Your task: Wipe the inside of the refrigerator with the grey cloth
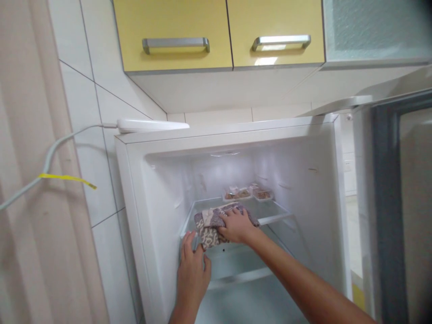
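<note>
A patterned brown and cream cloth [211, 234] is draped over the front of the upper glass shelf [270, 209] inside an open refrigerator. My right hand [238, 225] presses on the cloth from above, its fingers curled over the fabric. To the left, my left hand [194, 265] is at the shelf's front left corner, beside the cloth's edge. Its fingers are apart and hold nothing, with the fingertips near the shelf's rim. Part of the shelf's front edge is hidden under the cloth.
Two food packs, a left one [236, 193] and a right one [262, 193], sit at the shelf's back. Below is a lower shelf [239, 278]. The fridge door [388, 202] stands open at right. A corded white device [151, 125] lies on top, under yellow cabinets [175, 22].
</note>
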`<action>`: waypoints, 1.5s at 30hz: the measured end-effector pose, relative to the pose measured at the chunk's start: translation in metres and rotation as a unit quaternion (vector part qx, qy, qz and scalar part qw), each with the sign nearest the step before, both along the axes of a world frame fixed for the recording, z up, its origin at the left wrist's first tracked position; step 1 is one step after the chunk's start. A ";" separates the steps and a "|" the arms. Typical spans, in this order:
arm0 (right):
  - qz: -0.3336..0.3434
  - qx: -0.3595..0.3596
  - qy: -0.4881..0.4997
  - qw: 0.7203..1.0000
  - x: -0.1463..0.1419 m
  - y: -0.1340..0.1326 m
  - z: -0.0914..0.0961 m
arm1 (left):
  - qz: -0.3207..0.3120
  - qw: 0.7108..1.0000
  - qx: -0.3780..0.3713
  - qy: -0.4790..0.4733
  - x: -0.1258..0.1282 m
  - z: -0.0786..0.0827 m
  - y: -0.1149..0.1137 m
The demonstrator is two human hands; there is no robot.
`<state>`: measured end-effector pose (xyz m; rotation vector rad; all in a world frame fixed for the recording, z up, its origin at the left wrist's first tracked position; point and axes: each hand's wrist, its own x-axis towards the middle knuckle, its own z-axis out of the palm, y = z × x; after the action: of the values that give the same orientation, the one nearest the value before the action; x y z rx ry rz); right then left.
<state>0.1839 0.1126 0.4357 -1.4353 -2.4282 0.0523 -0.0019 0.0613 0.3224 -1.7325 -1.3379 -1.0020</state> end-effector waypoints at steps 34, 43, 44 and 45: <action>0.102 -0.053 -0.041 0.993 -0.094 0.077 0.019 | 0.004 0.999 0.013 -0.035 -0.003 -0.014 0.012; 0.058 0.036 -0.001 0.998 0.007 0.006 0.000 | 0.004 1.000 0.001 -0.002 -0.007 -0.003 0.004; 0.034 0.041 0.005 0.999 0.023 0.004 -0.003 | -0.006 1.000 -0.004 -0.001 -0.008 -0.002 0.003; 0.007 0.046 0.010 0.999 0.039 0.004 -0.005 | -0.012 1.000 -0.008 0.000 -0.008 -0.001 0.001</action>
<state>0.2224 0.1167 0.4308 -1.3702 -2.3919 -0.0420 -0.0104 0.0627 0.3217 -1.7647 -1.3326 -1.0077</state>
